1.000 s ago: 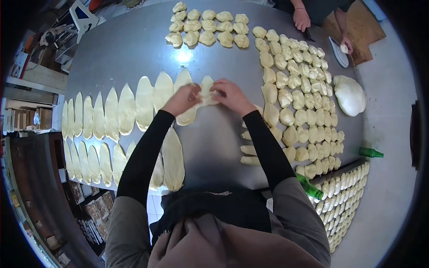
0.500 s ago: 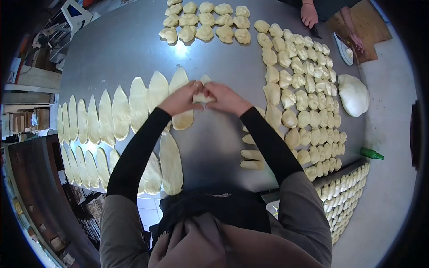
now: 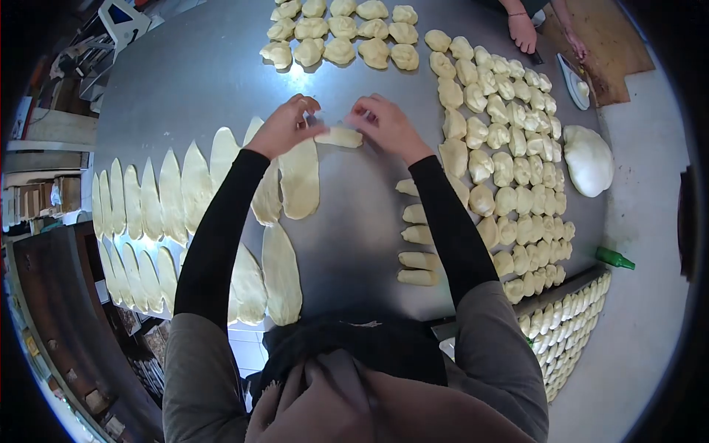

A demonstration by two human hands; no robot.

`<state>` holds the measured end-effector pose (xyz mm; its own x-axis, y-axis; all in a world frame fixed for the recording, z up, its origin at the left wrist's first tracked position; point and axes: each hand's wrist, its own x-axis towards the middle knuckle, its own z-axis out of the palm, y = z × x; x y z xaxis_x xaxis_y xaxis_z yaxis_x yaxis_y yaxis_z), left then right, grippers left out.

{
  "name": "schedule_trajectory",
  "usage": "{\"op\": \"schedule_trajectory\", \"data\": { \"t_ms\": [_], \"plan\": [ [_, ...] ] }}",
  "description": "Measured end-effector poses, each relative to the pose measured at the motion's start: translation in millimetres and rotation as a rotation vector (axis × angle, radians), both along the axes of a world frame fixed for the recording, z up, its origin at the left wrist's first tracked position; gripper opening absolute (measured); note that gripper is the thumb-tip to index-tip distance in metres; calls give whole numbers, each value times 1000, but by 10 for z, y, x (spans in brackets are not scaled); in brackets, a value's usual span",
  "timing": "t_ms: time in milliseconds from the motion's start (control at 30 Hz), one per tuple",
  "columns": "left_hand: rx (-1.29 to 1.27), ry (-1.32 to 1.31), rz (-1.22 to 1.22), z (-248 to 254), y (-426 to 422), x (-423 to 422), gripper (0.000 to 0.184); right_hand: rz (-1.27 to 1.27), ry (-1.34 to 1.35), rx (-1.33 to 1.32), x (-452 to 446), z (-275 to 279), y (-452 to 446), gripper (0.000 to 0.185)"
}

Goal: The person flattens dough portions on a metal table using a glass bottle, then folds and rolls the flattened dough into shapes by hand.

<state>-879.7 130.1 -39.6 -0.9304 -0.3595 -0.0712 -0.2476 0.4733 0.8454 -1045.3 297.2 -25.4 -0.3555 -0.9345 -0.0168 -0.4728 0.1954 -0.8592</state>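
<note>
A short dough roll (image 3: 342, 138) lies on the metal table between my two hands. My left hand (image 3: 286, 127) is at its left end, fingers curved and apart, thumb tip close to the dough; whether it touches I cannot tell. Just off the roll's right end, my right hand (image 3: 385, 127) hovers with loosely bent, spread fingers, somewhat blurred. Below my left hand lies a flat oval dough sheet (image 3: 300, 184), its top partly covered by that hand. Several finished-looking dough rolls (image 3: 418, 260) rest near my right forearm, some partly hidden by the sleeve.
Long flattened dough strips (image 3: 171, 196) line the left side in two rows. Dough lumps (image 3: 340, 50) sit at the back, more (image 3: 504, 170) fill the right. A big dough mass (image 3: 588, 160), a green bottle (image 3: 614, 258) and a tray of rolls (image 3: 569, 325) are farther right. Another person's hand (image 3: 523, 33) works at top right.
My hands were close together over the dough; now they are apart, left hand leftward, right hand rightward. The dough roll between them is uncovered and longer crosswise. The other person's hand has shifted slightly.
</note>
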Motion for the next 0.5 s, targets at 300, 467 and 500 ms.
{"op": "schedule_trajectory", "data": {
  "t_ms": [300, 467, 500],
  "plan": [
    [-85, 265, 242, 79, -75, 7, 34, -1, 180, -94, -105, -8, -128, 29],
    [20, 235, 289, 415, 376, 393, 33, 82, 742, -219, 246, -252, -230, 26],
    [1, 234, 257, 446, 459, 498, 31, 78, 739, -212, 290, -211, -210, 26]
  ]
}}
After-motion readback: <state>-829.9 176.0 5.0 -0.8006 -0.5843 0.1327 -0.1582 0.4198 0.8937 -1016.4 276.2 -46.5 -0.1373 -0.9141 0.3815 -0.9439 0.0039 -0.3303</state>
